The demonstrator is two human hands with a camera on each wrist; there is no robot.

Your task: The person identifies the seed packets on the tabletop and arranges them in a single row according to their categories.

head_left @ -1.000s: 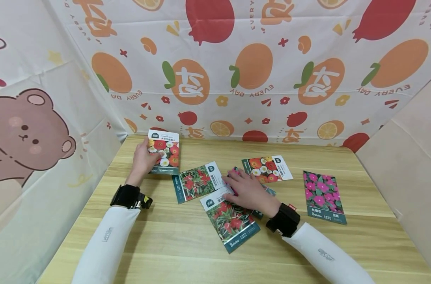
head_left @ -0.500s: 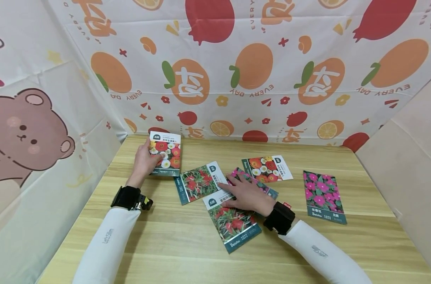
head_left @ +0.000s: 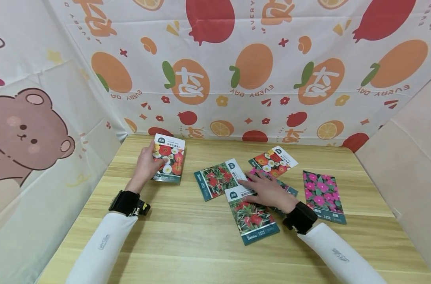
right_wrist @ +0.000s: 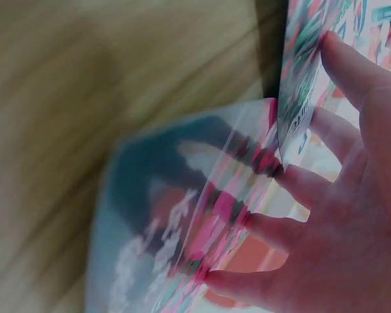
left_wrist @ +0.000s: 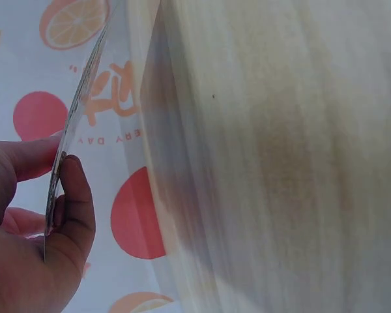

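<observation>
Head view: left hand (head_left: 146, 165) grips a poppy packet (head_left: 169, 158) upright at the table's (head_left: 187, 244) far left, thumb on its face. Right hand (head_left: 268, 189) lies flat, fingers straight, pressing on overlapped packets at centre: a red-leaf packet (head_left: 252, 217) and a pink packet (head_left: 288, 190) beneath. Another red-leaf packet (head_left: 217, 179) sits just left; a pink-flower packet (head_left: 323, 196) lies to the right.

The backdrop cloth (head_left: 258, 71) carries the words "EVERY DAY" printed upside down under several orange fruits, and a large white Chinese character sits upside down on some of those oranges. The seed packet (head_left: 253, 219) nearest the person reads "Beishu" along its teal bottom band. The pink-flower packet (head_left: 323, 196) also shows "Beishu" on its lower band. Smaller print on the packets is too small to read.
</observation>
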